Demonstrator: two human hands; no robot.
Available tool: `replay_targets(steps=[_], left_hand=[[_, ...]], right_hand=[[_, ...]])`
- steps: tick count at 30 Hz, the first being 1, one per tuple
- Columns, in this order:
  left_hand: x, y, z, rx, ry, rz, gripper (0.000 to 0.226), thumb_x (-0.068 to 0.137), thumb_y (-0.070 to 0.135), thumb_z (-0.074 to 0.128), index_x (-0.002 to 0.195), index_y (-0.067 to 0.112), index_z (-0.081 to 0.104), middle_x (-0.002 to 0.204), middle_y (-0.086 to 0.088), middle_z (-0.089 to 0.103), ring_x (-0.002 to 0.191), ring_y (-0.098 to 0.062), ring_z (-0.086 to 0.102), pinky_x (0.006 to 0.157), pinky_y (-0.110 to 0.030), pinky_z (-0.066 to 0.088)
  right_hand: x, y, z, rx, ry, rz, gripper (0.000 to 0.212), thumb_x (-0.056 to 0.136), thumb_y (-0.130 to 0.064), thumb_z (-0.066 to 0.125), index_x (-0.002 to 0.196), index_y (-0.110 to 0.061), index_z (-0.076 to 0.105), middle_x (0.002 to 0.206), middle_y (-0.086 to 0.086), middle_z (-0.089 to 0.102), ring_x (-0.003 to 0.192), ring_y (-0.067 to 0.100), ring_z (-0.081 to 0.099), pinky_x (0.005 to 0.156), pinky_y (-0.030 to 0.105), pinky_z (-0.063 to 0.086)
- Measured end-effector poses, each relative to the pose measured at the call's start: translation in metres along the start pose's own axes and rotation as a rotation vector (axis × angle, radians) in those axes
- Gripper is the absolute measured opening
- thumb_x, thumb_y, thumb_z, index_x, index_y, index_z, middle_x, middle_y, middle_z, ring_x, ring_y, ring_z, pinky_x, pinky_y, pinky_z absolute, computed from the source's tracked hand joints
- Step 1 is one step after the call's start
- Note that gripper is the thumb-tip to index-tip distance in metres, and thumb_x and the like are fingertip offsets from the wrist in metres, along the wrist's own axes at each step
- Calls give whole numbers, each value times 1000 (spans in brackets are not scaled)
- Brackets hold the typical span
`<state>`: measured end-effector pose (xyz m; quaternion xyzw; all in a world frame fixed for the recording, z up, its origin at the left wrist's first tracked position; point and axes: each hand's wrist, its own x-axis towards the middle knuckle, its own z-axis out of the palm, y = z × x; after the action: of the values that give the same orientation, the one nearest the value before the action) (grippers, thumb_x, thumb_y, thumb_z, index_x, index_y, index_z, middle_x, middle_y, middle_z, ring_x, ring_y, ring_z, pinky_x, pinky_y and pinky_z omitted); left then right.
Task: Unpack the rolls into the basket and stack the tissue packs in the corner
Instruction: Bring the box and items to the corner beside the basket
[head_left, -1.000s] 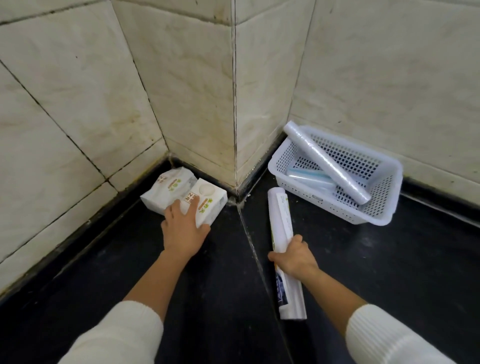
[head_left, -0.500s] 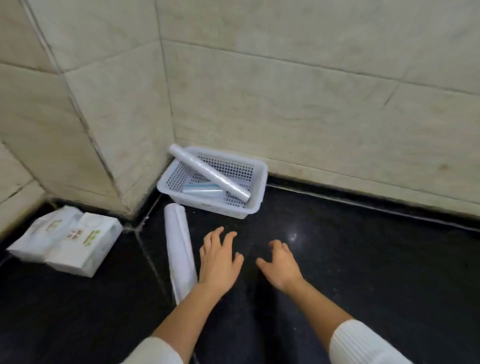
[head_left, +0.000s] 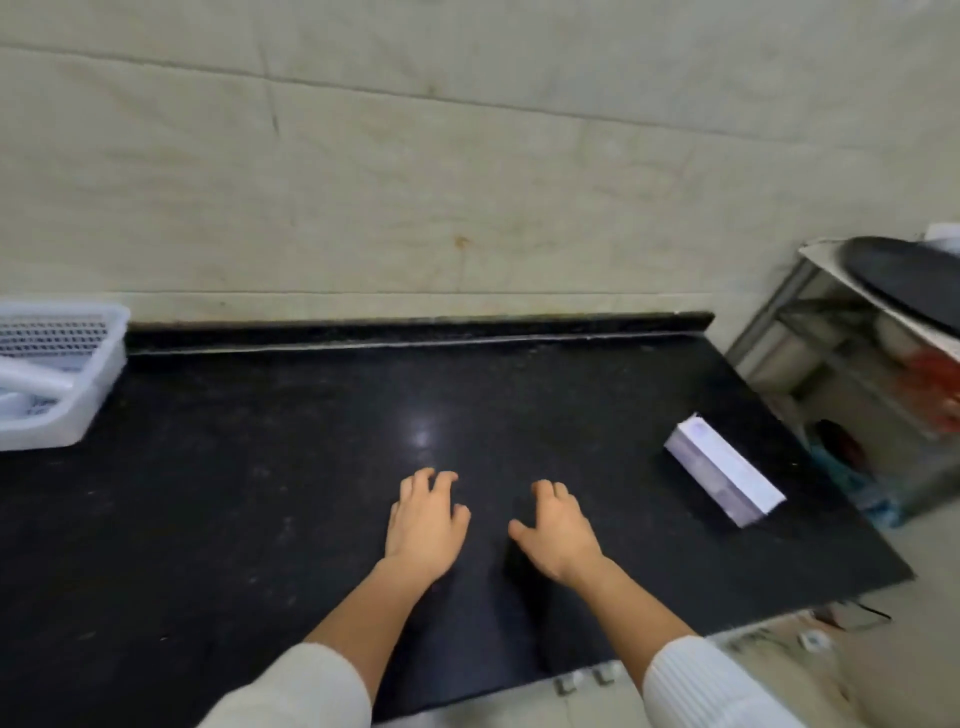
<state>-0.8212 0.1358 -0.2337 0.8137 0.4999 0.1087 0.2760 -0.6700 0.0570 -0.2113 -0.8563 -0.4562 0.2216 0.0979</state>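
Note:
My left hand (head_left: 426, 519) and my right hand (head_left: 556, 530) hover side by side over the middle of the black countertop (head_left: 260, 493), palms down, fingers apart, holding nothing. The white plastic basket (head_left: 98, 374) stands at the far left edge of the view against the wall, with a white roll (head_left: 36, 382) lying in it. A long white box (head_left: 724, 475) lies on the counter to the right of my right hand, well apart from it. The tissue packs and the corner are out of view.
A tiled wall (head_left: 415, 182) backs the counter. The counter ends at the right, where a metal rack (head_left: 852, 374) with a dark round pan (head_left: 909, 280) on top stands lower down. The counter's front edge runs just under my forearms.
The view has swung right: the tissue packs and the loose roll have left the frame, the basket has slid to the left edge, and a white box has appeared. Both hands stay empty.

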Motion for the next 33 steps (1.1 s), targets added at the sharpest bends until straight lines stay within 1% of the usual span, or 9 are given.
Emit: replay_targets(steps=[3,6,11,14,18,22,28,31,33], left_hand=[[4,63,51,-20,-57,17,45,96,31,43,139,20,40,146,-4,35,136,-22,29,106,-40,37],[14,113,89,-7,-122,40,45,95,32,42,139,21,39,147,-4,34,136,-22,28,107,-39,37],[41,176,138,23,-153,84,48,95,32,42,141,20,36,147,-5,34,137,-23,28,107,-38,35],[64,202,160,36,-138,96,52,95,32,43,144,18,31,153,-9,28,141,-25,22,109,-40,32],[91,217,188,84,-130,81,58,97,34,40,149,18,20,159,-14,12,147,-29,9,117,-42,20],[98,214,209,135,-104,38,62,98,36,37,152,20,12,162,-13,-2,149,-29,2,120,-41,11],[93,199,217,233,-156,78,62,100,44,22,153,22,-3,162,-11,-10,149,-25,-9,120,-38,-2],[99,199,206,272,-281,71,65,100,49,19,152,24,-11,159,-10,-21,147,-24,-18,121,-38,-5],[97,202,197,239,-351,6,66,99,50,21,152,24,-9,159,-9,-23,147,-24,-20,120,-40,-5]], right_hand=[[1,76,-32,-15,0,48,56,88,-43,57,131,-13,40,131,7,44,125,29,42,101,45,42],[9,137,-61,-43,30,94,57,87,-43,57,132,-13,40,131,8,44,125,30,42,100,46,42],[33,210,-96,-155,148,134,55,85,-45,57,129,-16,42,135,7,42,127,29,35,103,45,35],[51,239,-112,-206,216,129,55,81,-45,60,126,-17,43,136,4,39,127,28,33,102,44,33],[78,268,-127,-186,204,141,64,80,-41,61,134,-17,36,139,3,36,126,26,33,100,42,32],[98,286,-133,-168,102,172,77,81,-44,62,143,-16,27,140,3,37,129,25,33,103,42,31],[105,296,-129,-47,59,152,64,80,-37,65,132,-16,35,131,3,44,122,25,40,99,40,38],[103,292,-128,5,74,143,60,79,-32,67,128,-13,38,130,5,47,122,26,42,99,41,39],[100,285,-124,16,73,109,62,78,-32,69,129,-13,38,130,5,47,122,26,42,98,40,39]])
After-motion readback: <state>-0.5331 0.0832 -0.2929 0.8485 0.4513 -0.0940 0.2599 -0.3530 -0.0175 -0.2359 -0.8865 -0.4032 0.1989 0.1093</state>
